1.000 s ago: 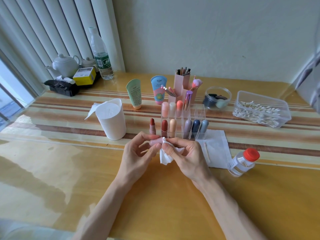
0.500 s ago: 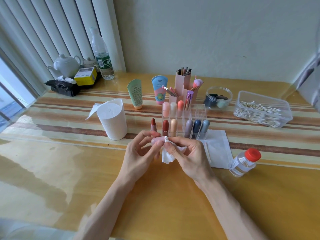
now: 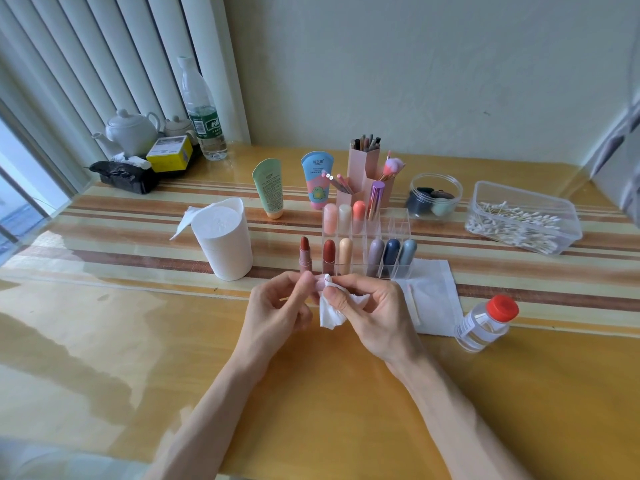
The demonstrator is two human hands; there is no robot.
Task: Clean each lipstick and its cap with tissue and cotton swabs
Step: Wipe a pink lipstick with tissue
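My left hand (image 3: 277, 308) pinches a small pink lipstick cap (image 3: 317, 284) just above the table's middle. My right hand (image 3: 375, 311) presses a crumpled white tissue (image 3: 332, 313) into the cap's end with thumb and forefinger. An uncapped red lipstick (image 3: 304, 254) stands upright right behind my hands. A clear organiser (image 3: 398, 233) behind it holds several capped lipsticks. A white tissue roll (image 3: 225, 244) stands to the left. A clear box of cotton swabs (image 3: 523, 220) sits at the far right.
A flat tissue (image 3: 433, 292) with a cotton swab on it lies right of my hands, beside a red-capped bottle (image 3: 485, 322). Two cream tubes, a pink brush holder and a round jar stand behind the organiser. A teapot, a yellow box and a water bottle fill the back left corner.
The hands have stayed in place. The right fingers have worked the tissue slightly around the cap's end.
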